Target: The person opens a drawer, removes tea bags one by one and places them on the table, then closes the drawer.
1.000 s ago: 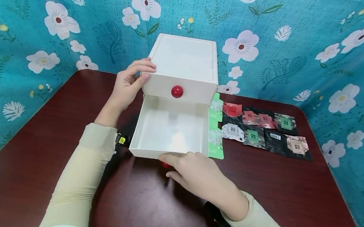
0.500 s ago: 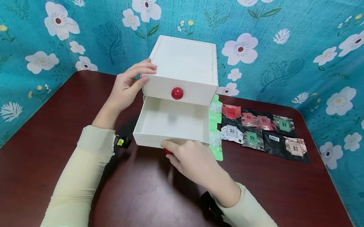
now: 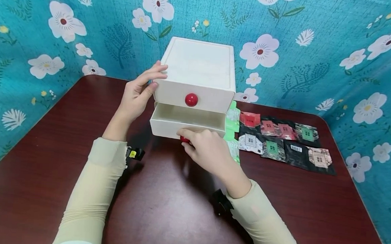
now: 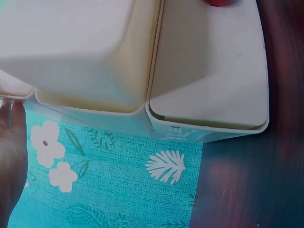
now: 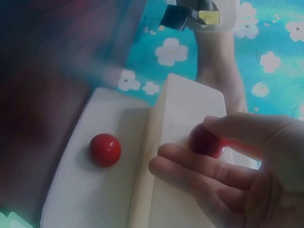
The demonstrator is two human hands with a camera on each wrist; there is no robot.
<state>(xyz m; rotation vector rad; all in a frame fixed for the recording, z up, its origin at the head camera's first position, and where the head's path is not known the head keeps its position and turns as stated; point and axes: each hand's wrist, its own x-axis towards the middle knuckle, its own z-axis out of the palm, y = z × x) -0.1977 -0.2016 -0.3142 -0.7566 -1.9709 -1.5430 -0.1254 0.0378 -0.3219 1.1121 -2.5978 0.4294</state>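
A white drawer cabinet [image 3: 199, 64] stands on the table, with a red knob [image 3: 191, 99] on its closed top drawer. Below that, the middle drawer [image 3: 168, 129] sticks partly out; what shows of its inside is bare white. My right hand [image 3: 210, 151] grips this drawer's red knob [image 5: 204, 141] between thumb and fingers. My left hand [image 3: 137, 94] rests on the cabinet's upper left edge, fairly straight fingers on the top and thumb at the front corner. A closed bottom drawer [image 5: 71, 190] with its own red knob [image 5: 105, 150] shows in the right wrist view.
Right of the cabinet lie green packets [image 3: 232, 120], partly hidden behind it. Several dark sachets [image 3: 296, 154] with coloured labels lie in two rows farther right. A teal flowered cloth [image 3: 287, 49] hangs behind the dark red table [image 3: 163, 209].
The middle drawer has slid inward, away from me, with my right hand moving along at its knob. My left hand has stayed on the cabinet's upper edge.
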